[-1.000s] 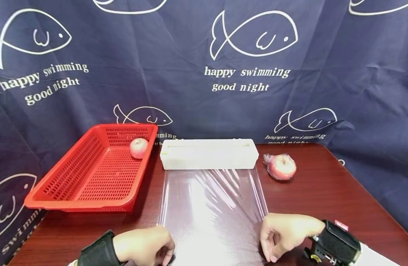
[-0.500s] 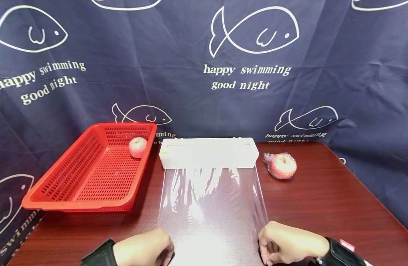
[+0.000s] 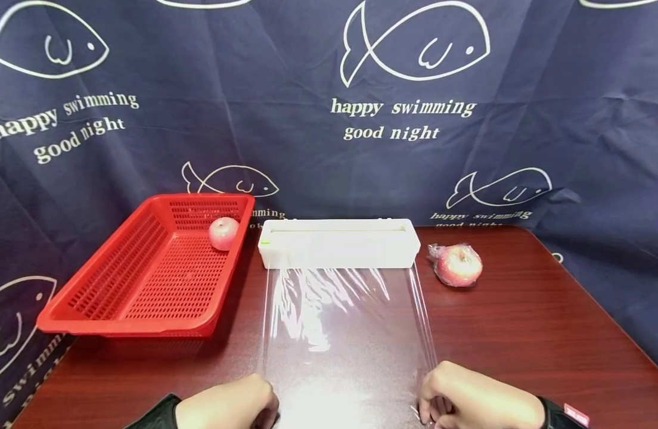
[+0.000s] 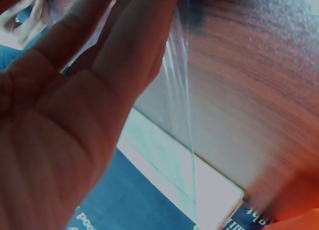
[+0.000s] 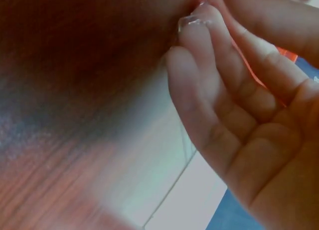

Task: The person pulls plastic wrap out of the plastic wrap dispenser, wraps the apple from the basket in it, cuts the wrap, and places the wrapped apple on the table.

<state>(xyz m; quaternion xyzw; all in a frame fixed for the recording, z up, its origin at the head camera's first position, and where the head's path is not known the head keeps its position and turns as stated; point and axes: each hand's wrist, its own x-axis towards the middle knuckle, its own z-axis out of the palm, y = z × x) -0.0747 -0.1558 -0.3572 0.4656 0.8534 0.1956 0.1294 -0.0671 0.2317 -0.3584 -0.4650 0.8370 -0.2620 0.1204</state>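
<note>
A clear sheet of cling film [image 3: 356, 322] stretches from a white dispenser box [image 3: 340, 250] toward the person. My left hand [image 3: 229, 403] pinches the near left edge of the film with curled fingers; its fingertips are cut off or hidden in the head view. On the other side my right hand [image 3: 476, 396] pinches the near right edge. In the right wrist view a bit of film [image 5: 192, 21] shows at the fingertips. Seen from the left wrist, the taut film [image 4: 187, 100] runs from the fingers to the box. The film's front edge is out of sight.
At the left stands a red plastic basket [image 3: 120, 326] holding an apple [image 3: 223, 233]. An apple wrapped in film [image 3: 459, 266] sits right of the box on the brown table [image 3: 527, 322]. A dark blue cloth with fish prints [image 3: 286, 131] hangs behind.
Both hands have drawn slightly back toward the person, still gripping the film, and the visible stretch is a little longer. Glare on the film has shifted. Box, basket and apples stay put.
</note>
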